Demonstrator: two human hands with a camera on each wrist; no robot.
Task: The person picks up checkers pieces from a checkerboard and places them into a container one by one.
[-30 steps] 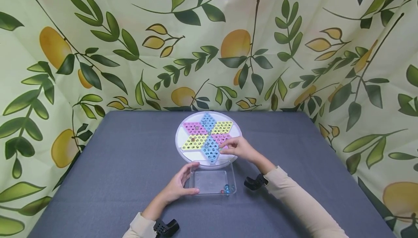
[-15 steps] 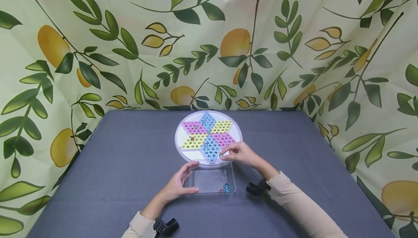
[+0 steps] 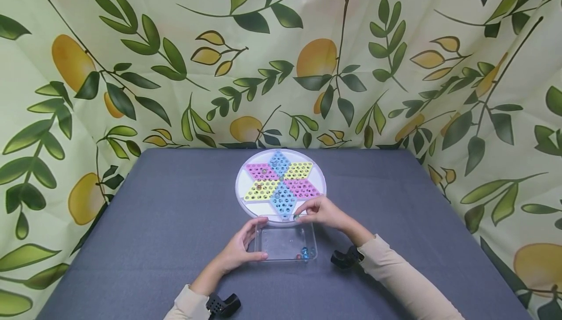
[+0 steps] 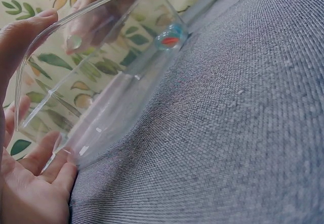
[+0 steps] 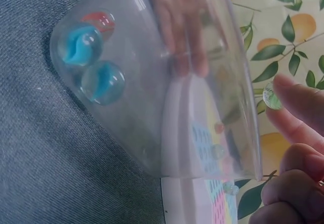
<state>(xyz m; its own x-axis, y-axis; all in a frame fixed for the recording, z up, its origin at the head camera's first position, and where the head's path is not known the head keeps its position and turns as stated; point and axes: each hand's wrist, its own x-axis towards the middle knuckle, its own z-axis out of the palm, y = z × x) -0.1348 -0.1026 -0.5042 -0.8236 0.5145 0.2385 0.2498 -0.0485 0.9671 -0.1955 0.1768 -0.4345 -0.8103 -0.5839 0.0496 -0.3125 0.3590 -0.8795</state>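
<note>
My right hand [image 3: 324, 212] pinches a clear, greenish glass marble [image 5: 272, 96] between thumb and forefinger, above the near right edge of a round Chinese checkers board [image 3: 244, 178] and close to the tray's far rim. The other fingers are curled in the right wrist view. My left hand [image 3: 240, 246] grips the left side of a clear plastic tray [image 3: 281, 243], thumb at the near corner and fingers at the far one. In the tray's near right corner lie a red-orange marble [image 5: 99, 23] and blue-swirled marbles [image 5: 81, 44].
The board has a star of blue, pink and yellow hole fields, with several marbles spread over it, including a reddish one [image 3: 259, 187]. A grey-blue cloth [image 3: 175, 203] covers the table. A leaf-and-fruit patterned curtain [image 3: 272, 66] hangs behind.
My right hand has come from over the board's right side back toward me, to the tray's far rim, with the marble still pinched. The left hand and tray stay put.
</note>
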